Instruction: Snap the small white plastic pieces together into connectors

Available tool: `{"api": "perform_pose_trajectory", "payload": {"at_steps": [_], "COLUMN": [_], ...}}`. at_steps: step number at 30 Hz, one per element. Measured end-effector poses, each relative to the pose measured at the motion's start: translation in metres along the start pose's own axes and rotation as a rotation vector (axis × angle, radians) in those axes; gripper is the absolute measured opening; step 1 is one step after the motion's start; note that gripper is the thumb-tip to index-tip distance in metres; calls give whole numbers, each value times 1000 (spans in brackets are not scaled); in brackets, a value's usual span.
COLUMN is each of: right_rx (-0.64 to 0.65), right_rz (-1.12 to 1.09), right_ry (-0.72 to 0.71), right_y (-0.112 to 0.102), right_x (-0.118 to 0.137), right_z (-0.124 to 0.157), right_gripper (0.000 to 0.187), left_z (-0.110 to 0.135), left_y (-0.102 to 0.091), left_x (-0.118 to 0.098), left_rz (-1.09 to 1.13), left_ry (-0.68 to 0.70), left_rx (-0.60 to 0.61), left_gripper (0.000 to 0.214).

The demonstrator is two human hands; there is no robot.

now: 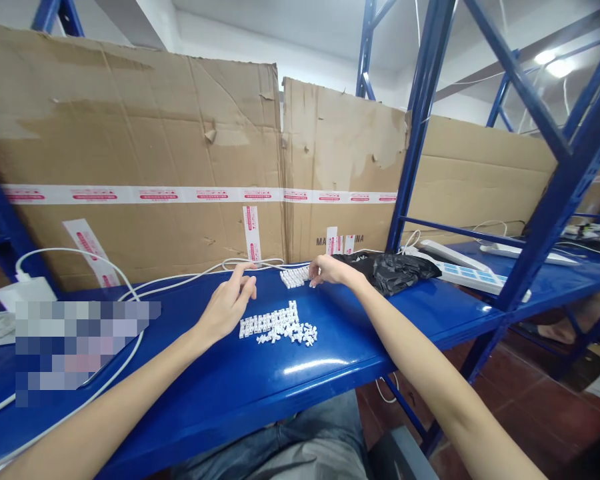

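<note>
The person's left hand (227, 303) hangs over the blue table (205, 390), just left of the front row (269, 321); its thumb and fingers stand apart, with nothing visible between them. The right hand (330, 270) reaches to the right end of the back row (293, 277), fingers curled down and bunched together. Whether they are clamped on a piece cannot be told, though a small white bit (313, 284) shows right at the fingertips.

Both rows are of small white pieces on the table. The front row's long axis runs left to right, its right end slightly farther from the person; its pieces lie side by side, each pointing away from the person, and one at the right end juts farther back. The back row is shorter and also runs across, its right end close to the right hand, its pieces slanting with their far ends leftward.

A loose pile (293, 333) of white bits lies along the near side of the front row, pointing every way. A black bag (405, 272) lies beyond the right forearm, before the cardboard (340, 167).
</note>
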State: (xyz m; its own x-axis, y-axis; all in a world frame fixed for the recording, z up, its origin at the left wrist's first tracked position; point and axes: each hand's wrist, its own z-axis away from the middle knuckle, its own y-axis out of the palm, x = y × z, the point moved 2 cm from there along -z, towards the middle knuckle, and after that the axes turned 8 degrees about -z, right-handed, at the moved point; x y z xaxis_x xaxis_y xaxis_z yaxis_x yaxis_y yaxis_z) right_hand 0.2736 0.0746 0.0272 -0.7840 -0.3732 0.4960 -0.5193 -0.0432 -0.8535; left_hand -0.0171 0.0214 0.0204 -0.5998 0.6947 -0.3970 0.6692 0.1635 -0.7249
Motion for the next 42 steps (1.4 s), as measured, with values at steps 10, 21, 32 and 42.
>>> {"api": "perform_pose_trajectory", "payload": {"at_steps": [10,21,32,42], "right_rx": [-24,-12,-5,-19], "right_rz": [58,48,60,53], "right_ry": [-19,-97,-131,-125], "right_y": [7,9,11,13], "right_x": [-8,-10,-7,-7], "right_z": [-6,-8,-11,-11], "right_gripper": [15,14,10,9], "left_z": [0,-1,0,-1], "left_y": [0,3,3,3], "left_x": [1,1,2,1], "left_rz": [-23,-36,-34,-33], "left_ry": [19,15,7,11], "left_rx": [-1,48,58,65], "left_gripper": [33,33,33,33]}}
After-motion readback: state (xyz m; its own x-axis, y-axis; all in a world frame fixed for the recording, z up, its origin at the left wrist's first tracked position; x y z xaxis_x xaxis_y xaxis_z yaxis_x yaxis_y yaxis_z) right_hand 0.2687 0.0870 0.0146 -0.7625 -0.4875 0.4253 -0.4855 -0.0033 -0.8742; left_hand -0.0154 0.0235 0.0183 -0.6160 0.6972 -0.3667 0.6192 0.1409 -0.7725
